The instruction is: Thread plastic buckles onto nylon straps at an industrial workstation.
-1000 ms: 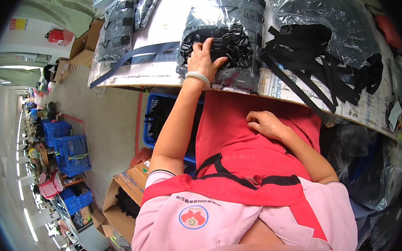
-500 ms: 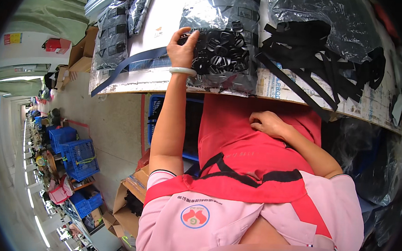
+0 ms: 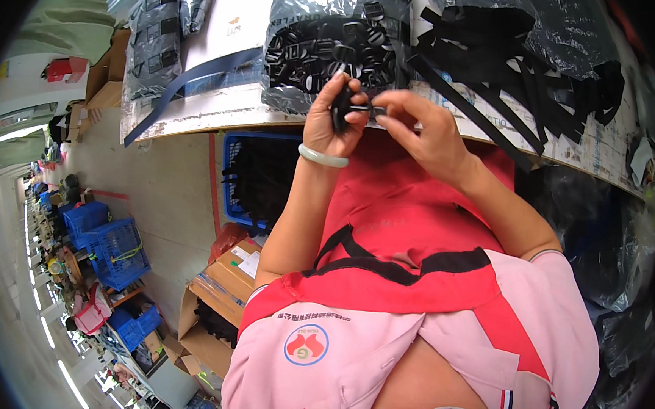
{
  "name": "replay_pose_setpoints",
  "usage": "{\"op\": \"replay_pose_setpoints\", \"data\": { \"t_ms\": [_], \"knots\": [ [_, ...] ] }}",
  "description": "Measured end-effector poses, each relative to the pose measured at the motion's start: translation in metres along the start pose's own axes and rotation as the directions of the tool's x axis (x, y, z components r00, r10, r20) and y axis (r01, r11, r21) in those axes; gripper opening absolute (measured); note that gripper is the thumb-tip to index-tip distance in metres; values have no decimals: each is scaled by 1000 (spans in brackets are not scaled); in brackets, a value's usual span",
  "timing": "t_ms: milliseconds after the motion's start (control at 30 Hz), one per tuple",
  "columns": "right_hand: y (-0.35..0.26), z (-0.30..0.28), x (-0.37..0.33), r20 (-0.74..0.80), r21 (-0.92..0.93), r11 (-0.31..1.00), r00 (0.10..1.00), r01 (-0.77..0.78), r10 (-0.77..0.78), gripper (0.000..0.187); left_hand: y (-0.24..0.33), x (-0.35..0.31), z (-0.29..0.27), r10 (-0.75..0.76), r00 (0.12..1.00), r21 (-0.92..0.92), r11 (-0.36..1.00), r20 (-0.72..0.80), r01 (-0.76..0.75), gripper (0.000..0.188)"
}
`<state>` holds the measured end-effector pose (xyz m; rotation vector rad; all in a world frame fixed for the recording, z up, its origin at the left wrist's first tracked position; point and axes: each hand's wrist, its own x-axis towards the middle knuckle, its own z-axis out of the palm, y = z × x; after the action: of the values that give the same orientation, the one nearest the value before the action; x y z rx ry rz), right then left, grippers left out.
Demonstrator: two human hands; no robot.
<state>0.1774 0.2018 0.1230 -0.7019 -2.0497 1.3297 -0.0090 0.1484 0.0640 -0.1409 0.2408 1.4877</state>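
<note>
To the left of your left hand, below the table, a blue basket holds a heap of black goods, and left of that forearm, nearer your body, an open cardboard box has dark things inside. Beyond your hands a clear plastic bag lies flat, dark contents showing through it, with a pile of black buckles on its near part. Your left hand is closed around a black piece — its exact shape is hidden by your fingers — between thumb and fingertips. Your right hand comes in just beside it from the right, thumb and forefinger narrowed near the piece's end; whether they grip it, you cannot tell from this view. The piece sits within the left hand, to the left of the right fingertips, on the near side of the pile. Farther left of your left hand lies a blue strap; past your right hand, black straps are heaped. Half a second ago your left hand was at the pile's left edge and your right rested on the red apron — now the two meet in front of the buckles.
</note>
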Motion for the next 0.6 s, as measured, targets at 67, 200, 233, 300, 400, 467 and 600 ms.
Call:
{"op": "replay_pose_setpoints", "data": {
  "t_ms": [67, 200, 233, 300, 400, 467, 600],
  "knots": [
    [17, 10, 12, -6, -29, 999, 999, 32, -32, 20, -10, 0, -10, -37, 999, -66, 997, -3, 37, 21],
    [30, 10, 5, -17, -91, 986, 990, 139, -141, 16, -21, -6, -7, -41, 998, -124, 992, -54, 34, 23],
    [31, 10, 2, -44, 68, 998, 999, 20, -17, 14, -21, -8, -7, -42, 997, -131, 991, -68, 33, 24],
    [32, 4, -1, 14, 349, 901, 963, -257, 269, 14, -23, -10, -3, -11, 989, -81, 997, -145, -1, 24],
    [35, -9, 2, 108, 489, 790, 924, -370, 366, 17, -23, -14, -7, 21, 974, 19, 1000, -227, -17, 22],
    [37, -14, 1, 155, 511, 757, 910, -408, 386, 22, -20, -19, -17, -103, 988, 96, 989, -114, 114, 20],
    [44, -23, -1, 266, 457, 734, 865, -503, 426, 24, -28, -27, -19, -168, 974, 194, 961, -153, 196, 23]
  ]
}}
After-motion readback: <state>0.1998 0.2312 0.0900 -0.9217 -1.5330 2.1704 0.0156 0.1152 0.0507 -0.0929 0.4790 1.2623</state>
